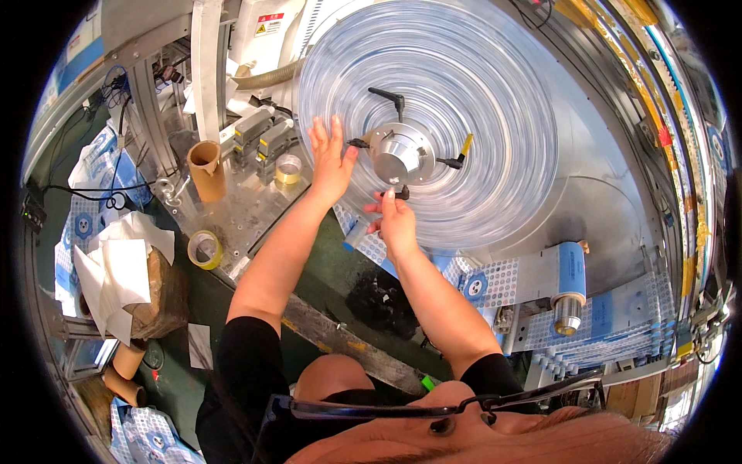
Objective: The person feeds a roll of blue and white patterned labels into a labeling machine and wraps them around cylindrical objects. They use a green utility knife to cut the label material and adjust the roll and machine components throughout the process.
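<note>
A large roll of clear, bluish film [495, 116] is mounted on a round metal hub [396, 159] in front of me. Several black clamping levers stick out around the hub, among them an upper lever [386, 96] and a right one with a yellow grip [466, 147]. My left hand [332, 162] lies with fingers spread against the roll's face, left of the hub, its thumb close to the left lever [358, 143]. Just below the hub, my right hand [397, 224] has its fingertips closed on the lower clamping lever [397, 194], which they partly cover.
Left of the roll, a metal bench [224, 232] carries a cardboard core [206, 172] and tape rolls [204, 249], [288, 168]. White papers [116, 274] lie over a brown bundle further left. A blue printed film web [572, 271] runs around a roller at lower right.
</note>
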The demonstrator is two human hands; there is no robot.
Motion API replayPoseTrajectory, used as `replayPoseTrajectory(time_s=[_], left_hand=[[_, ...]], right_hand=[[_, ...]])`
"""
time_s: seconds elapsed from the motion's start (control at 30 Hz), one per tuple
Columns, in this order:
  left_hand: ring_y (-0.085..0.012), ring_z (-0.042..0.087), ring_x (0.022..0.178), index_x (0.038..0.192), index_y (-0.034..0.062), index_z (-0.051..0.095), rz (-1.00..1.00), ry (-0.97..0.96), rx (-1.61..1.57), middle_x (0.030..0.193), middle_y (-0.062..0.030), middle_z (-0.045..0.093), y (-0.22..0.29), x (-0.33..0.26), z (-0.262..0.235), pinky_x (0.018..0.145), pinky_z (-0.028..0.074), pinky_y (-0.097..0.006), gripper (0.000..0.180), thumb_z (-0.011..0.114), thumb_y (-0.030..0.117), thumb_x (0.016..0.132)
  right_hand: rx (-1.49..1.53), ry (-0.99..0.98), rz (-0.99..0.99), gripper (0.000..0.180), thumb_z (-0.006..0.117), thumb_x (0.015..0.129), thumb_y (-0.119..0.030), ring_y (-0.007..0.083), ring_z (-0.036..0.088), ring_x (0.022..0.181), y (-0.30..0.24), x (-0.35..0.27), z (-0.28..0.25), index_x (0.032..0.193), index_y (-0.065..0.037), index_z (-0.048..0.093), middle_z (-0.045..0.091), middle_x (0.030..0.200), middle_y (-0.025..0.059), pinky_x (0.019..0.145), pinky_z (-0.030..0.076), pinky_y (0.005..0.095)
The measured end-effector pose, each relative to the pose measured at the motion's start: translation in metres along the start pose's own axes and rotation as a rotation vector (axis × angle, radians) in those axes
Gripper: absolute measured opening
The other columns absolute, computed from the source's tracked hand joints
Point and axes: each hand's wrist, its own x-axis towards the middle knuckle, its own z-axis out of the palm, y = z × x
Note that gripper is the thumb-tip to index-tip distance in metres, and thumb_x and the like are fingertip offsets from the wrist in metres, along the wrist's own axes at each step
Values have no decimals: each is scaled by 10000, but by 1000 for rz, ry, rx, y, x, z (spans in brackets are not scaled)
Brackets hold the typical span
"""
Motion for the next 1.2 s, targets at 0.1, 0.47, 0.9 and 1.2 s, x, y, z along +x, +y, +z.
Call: replayPoseTrajectory(time_s=[0.1, 0.47, 0.9, 1.2], left_hand=[[-524, -43, 1393, 1513, 154, 136, -6, 23, -29, 1535, -284, -35, -3, -11, 11, 1125, 85, -552, 731, 565, 228, 927], [-513, -47, 1397, 1513, 129, 112, -189, 145, -133, 1525, -308, -43, 14, -42, 43, 1128, 73, -541, 710, 518, 271, 948], [-479, -46, 1411, 1513, 123, 124, -182, 134, -113, 1533, -292, -17, 15, -33, 29, 1141, 54, -512, 665, 483, 262, 971], [-471, -46, 1415, 1517, 145, 87, -337, 117, -201, 1533, -290, -37, 27, -50, 43, 1143, 51, -510, 705, 498, 279, 960]], right_hand=[[-302, -154, 32, 442, 497, 967, -413, 160, 587, 519, -17, -30, -18, 956, 12, 617, 670, 807, 123, 499, 443, 298], [-1405, 345, -758, 406, 682, 824, -383, 349, 663, 726, -196, -44, -55, 892, 6, 593, 655, 740, 197, 644, 523, 435], [-1767, 241, -665, 242, 527, 902, -236, 380, 677, 760, -219, -32, -49, 871, -1, 575, 681, 806, 207, 658, 540, 460], [-1665, 10, -1480, 128, 620, 803, -174, 243, 602, 590, -204, -23, -83, 775, -93, 525, 608, 764, 57, 525, 490, 387]])
